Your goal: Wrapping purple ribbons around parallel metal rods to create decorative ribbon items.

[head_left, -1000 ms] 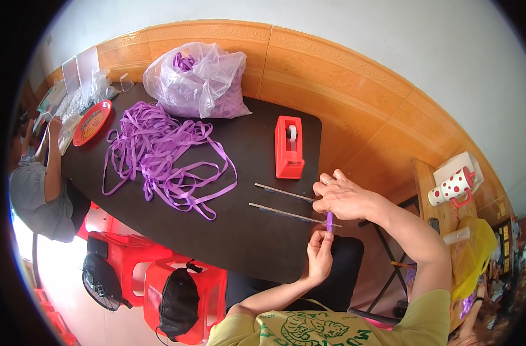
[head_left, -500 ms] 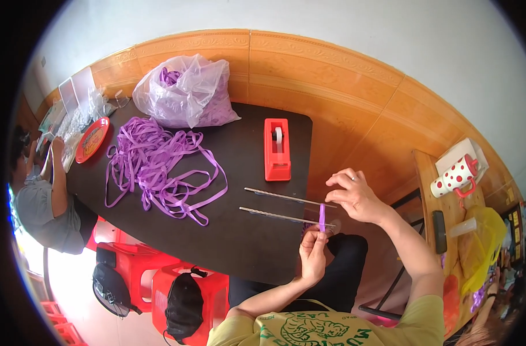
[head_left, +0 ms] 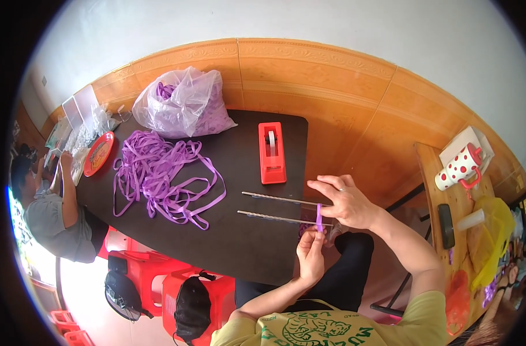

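Two thin metal rods, the far rod (head_left: 280, 198) and the near rod (head_left: 274, 217), stick out parallel over the right edge of the black table. A short purple ribbon (head_left: 319, 216) spans both rods near their right ends. Below it, my left hand (head_left: 311, 258) pinches the ribbon's lower end between thumb and fingers. My right hand (head_left: 350, 202), a ring on one finger, is at the far rod's tip with fingers stretched leftward over it and the thumb beside the ribbon. A tangled heap of purple ribbon (head_left: 153, 173) lies on the table to the left.
Behind the rods stands a red tape dispenser (head_left: 272, 164). A clear plastic bag of purple ribbon (head_left: 185, 106) sits by the wall. Further left are a red plate (head_left: 99, 154) and a seated person (head_left: 58, 222). A side table at right holds a dotted tumbler (head_left: 459, 167).
My right hand has moved a little left and down, its fingers now reaching across the far rod beside the ribbon. My left hand keeps its pinch. The whole view has shifted slightly.
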Demonstrator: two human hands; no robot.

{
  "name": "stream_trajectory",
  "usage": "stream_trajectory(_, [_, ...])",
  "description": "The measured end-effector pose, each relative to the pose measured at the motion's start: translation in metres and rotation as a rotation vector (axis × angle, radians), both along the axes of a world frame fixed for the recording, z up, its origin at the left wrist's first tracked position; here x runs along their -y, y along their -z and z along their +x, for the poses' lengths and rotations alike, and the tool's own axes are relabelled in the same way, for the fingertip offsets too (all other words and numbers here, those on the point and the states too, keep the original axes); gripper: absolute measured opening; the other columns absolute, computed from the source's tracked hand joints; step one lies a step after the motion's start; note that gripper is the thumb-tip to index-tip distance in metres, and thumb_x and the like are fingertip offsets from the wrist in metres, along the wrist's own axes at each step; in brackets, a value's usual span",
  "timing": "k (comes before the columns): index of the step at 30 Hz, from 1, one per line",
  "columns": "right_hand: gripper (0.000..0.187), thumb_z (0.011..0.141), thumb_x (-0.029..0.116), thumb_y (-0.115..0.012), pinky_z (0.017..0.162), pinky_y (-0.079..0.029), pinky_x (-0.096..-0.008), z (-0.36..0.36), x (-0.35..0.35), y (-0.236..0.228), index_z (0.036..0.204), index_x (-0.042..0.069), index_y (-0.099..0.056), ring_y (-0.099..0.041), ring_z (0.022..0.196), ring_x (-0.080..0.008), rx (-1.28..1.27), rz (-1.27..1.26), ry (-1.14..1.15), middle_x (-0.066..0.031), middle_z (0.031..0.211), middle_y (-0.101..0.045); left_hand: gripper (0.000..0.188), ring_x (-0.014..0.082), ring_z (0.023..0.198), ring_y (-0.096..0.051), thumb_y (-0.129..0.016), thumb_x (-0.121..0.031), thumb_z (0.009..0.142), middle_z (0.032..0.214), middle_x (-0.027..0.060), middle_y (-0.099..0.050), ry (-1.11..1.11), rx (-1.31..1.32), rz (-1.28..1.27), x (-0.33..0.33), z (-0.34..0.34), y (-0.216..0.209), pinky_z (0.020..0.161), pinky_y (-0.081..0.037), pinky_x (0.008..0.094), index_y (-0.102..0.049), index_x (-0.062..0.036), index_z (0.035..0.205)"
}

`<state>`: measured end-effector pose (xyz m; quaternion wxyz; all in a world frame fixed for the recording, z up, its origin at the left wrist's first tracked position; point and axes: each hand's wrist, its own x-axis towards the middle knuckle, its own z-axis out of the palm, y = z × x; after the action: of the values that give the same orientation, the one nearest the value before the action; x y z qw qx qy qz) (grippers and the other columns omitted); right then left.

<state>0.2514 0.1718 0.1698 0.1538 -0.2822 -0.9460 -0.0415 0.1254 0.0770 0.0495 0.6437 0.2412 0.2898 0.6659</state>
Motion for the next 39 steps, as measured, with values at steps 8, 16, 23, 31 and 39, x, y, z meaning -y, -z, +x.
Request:
stream_trajectory(8, [0.01,0.083,0.009,-0.067,0.085,-0.04,-0.031,0.028,0.025,0.067,0.079,0.0,-0.067,-0.054,0.102,-0.0182,-0.897,-0.607,0.462,-0.0123,0.116,-0.061,0.009,0.0107,0.084,-0.057,-0.055,-0.009,0.094,0.094,0.005,-0.064,0.061,0.023,-0.065,0.001,-0.002,0.0,0.076,-0.043,0.0236,-0.061,-0.0031,0.09])
stream_trajectory(16, [0.023,0.087,0.022,-0.068,0.064,-0.048,-0.0283,-0.011,0.029,0.077,0.081,0.0,-0.068,-0.059,0.071,-0.0132,-1.446,-1.397,0.629,-0.0074,0.08,-0.065,0.011,0.0104,0.081,-0.056,-0.056,-0.01,0.094,0.089,0.0053,-0.064,0.05,0.012,-0.071,0.001,-0.004,-0.003,0.075,-0.043,0.0235,-0.061,-0.0035,0.087])
stream_trajectory(23, [0.012,0.08,0.007,-0.072,0.066,-0.047,-0.0307,-0.03,0.033,0.078,0.076,-0.003,-0.067,-0.061,0.074,-0.017,-1.627,-1.461,0.714,-0.0104,0.076,-0.065,0.011,0.0089,0.079,-0.054,-0.055,-0.01,0.094,0.088,0.0039,-0.064,0.049,0.002,-0.06,0.002,-0.004,-0.002,0.074,-0.041,0.0222,-0.061,-0.004,0.087])
stream_trajectory(31, [0.046,0.089,0.041,-0.062,0.074,-0.05,-0.0357,-0.017,0.037,0.081,0.106,-0.002,-0.059,-0.061,0.087,-0.0189,-1.535,-1.483,0.68,-0.0137,0.097,-0.064,0.011,0.0078,0.077,-0.054,-0.056,-0.011,0.094,0.088,0.0033,-0.064,0.029,-0.004,-0.069,0.003,-0.003,-0.003,0.072,-0.042,0.0213,-0.062,-0.0044,0.087])
stream_trajectory(39, [0.046,0.078,0.001,-0.072,0.072,-0.052,-0.0325,-0.034,0.028,0.075,0.117,-0.004,-0.049,-0.066,0.081,-0.0212,-1.616,-1.217,0.694,-0.016,0.088,-0.066,0.01,0.006,0.08,-0.055,-0.057,-0.012,0.094,0.09,0.0025,-0.066,0.024,-0.045,-0.048,0.005,-0.004,-0.002,0.071,-0.042,0.0199,-0.063,-0.004,0.092])
